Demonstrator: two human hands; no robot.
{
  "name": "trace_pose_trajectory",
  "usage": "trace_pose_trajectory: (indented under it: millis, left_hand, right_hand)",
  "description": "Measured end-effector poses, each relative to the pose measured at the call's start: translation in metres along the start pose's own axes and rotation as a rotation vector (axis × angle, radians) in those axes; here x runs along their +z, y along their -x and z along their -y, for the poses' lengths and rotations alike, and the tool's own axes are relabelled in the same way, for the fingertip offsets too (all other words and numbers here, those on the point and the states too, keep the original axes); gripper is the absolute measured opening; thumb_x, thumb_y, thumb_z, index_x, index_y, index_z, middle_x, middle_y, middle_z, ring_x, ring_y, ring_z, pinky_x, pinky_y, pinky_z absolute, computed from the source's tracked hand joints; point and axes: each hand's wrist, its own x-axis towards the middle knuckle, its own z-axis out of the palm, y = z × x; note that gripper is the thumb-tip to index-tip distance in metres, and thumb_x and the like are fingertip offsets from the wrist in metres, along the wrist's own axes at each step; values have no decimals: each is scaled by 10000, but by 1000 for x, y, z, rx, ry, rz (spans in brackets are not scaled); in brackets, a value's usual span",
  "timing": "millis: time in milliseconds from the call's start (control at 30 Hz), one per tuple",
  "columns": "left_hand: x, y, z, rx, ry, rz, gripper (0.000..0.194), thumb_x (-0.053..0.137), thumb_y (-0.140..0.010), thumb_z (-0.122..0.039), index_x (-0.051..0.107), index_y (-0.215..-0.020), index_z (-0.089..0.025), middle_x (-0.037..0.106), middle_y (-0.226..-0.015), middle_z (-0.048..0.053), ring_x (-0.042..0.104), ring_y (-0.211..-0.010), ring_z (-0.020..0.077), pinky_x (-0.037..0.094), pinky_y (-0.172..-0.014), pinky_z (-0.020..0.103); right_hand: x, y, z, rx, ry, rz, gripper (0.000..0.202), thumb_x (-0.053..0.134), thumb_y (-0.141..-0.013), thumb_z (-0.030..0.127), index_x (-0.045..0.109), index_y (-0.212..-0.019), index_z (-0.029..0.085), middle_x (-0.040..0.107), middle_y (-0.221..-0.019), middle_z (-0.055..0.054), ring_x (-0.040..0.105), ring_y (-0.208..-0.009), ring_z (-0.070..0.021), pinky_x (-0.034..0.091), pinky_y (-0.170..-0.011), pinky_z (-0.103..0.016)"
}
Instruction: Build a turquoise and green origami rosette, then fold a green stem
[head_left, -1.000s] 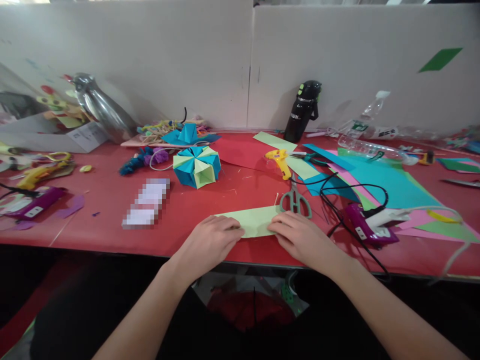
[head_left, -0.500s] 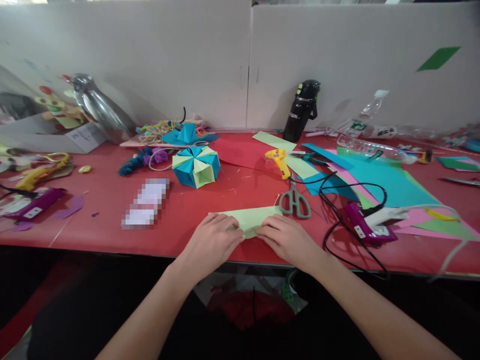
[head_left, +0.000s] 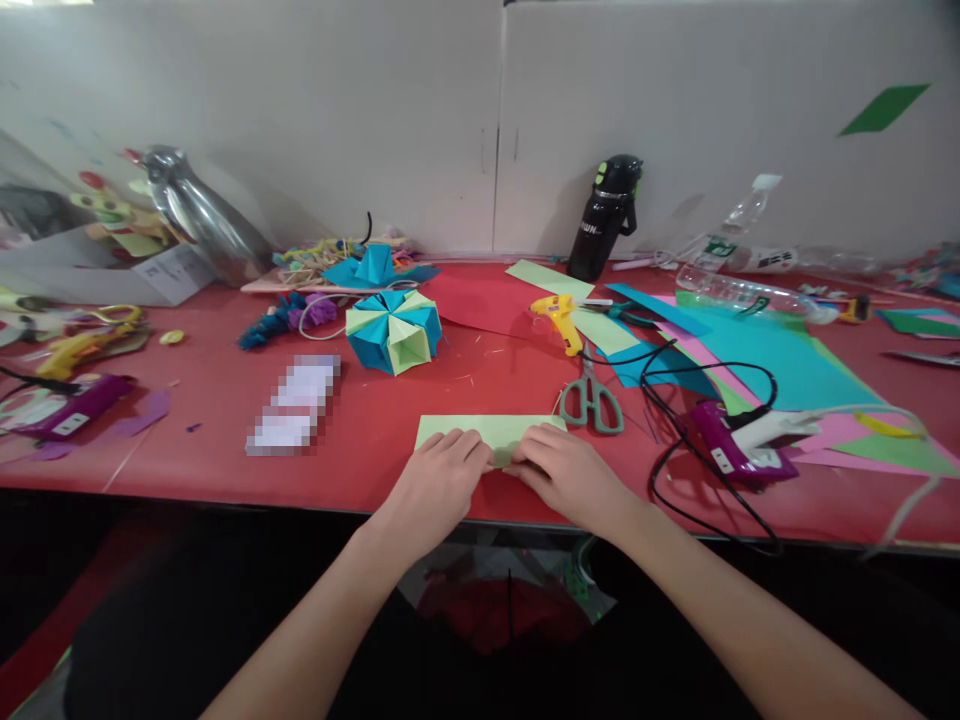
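A pale green sheet of paper (head_left: pixel 510 428) lies flat near the front edge of the red table. My left hand (head_left: pixel 448 475) presses on its near left part with fingers bent and closed at the paper's near edge. My right hand (head_left: pixel 566 468) is closed on the same edge, a small gap from the left. The fingertips hide part of that edge. Just beyond my right hand lie grey-handled scissors (head_left: pixel 592 405). Further back stands a folded blue and pale green paper ball (head_left: pixel 393 333).
A yellow glue gun (head_left: pixel 557 320) and its black cord lie beyond the scissors. To the right are a purple power strip (head_left: pixel 739 450), coloured sheets (head_left: pixel 787 365) and a clear bottle (head_left: pixel 731 240). A black flask (head_left: pixel 604 220) leans at the back. A blurred-out pale rectangle (head_left: pixel 296 405) lies left.
The paper now lies flatter, with more of its left end showing. My left fingers have drawn together and both hands have shifted slightly along the near edge.
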Motion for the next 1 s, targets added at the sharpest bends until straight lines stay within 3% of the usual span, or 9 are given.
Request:
trace_pose_trajectory:
  millis: [233, 533, 767, 1000]
  left_hand:
    - [-13, 3, 0, -24, 38, 37, 191, 418, -1023, -194, 595, -959, -162, 611, -968, 68, 567, -883, 231, 446, -799, 388]
    - [-24, 9, 22, -50, 194, 125, 206, 455, -1023, -188, 638, -931, -167, 632, -950, 47, 607, -871, 195, 451, -772, 323]
    - [-31, 22, 37, -58, 264, 83, 197, 466, -980, -137, 652, -992, -202, 652, -993, 37, 613, -902, 189, 449, -790, 313]
    - [-36, 27, 39, -75, 274, 66, 209, 527, -915, -119, 663, -1041, -216, 664, -1065, 41, 629, -956, 204, 467, -842, 328]
  right_hand:
    - [-3, -3, 0, 68, -105, 58, 128, 526, -999, 192, 594, -891, 186, 616, -924, -55, 559, -908, -211, 461, -796, -341]
    - [-15, -6, 0, 151, -270, 101, 112, 620, -959, 227, 620, -849, 206, 628, -878, -19, 578, -904, -190, 462, -801, -322]
    - [-15, -7, -4, 168, -292, 82, 138, 643, -943, 242, 619, -812, 204, 618, -823, -11, 580, -837, -179, 452, -743, -306]
    - [-16, -9, -5, 185, -296, 79, 153, 640, -941, 246, 628, -795, 205, 619, -787, -1, 574, -789, -167, 444, -719, -296]
